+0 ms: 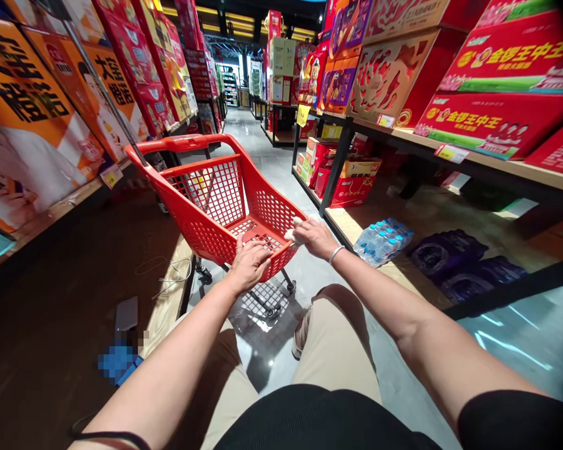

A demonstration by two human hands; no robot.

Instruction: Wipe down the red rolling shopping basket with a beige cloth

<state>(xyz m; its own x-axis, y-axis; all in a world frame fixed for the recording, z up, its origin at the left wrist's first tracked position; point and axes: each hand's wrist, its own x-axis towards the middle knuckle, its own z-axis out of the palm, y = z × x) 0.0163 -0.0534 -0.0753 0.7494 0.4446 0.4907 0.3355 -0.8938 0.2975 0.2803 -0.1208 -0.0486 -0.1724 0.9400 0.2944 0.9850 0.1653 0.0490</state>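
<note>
A red plastic shopping cart point(201, 215) stands in the aisle, its handle at the far side and its basket holding nothing that I can see. My left hand point(251, 265) rests on the near rim of the basket with its fingers spread over the edge. At the near right corner of the cart, my right hand point(313, 236) has its fingers wrapped round a crumpled whitish cloth point(294, 232), which touches the rim. A light bracelet circles my right wrist.
Shelves with red gift boxes point(507, 122) and a pack of bottled water point(383, 240) line the right side. Orange cartons point(37, 112) fill the left shelf. A phone point(126, 314) and a white cable point(171, 270) lie low at the left. The aisle floor point(258, 134) runs ahead.
</note>
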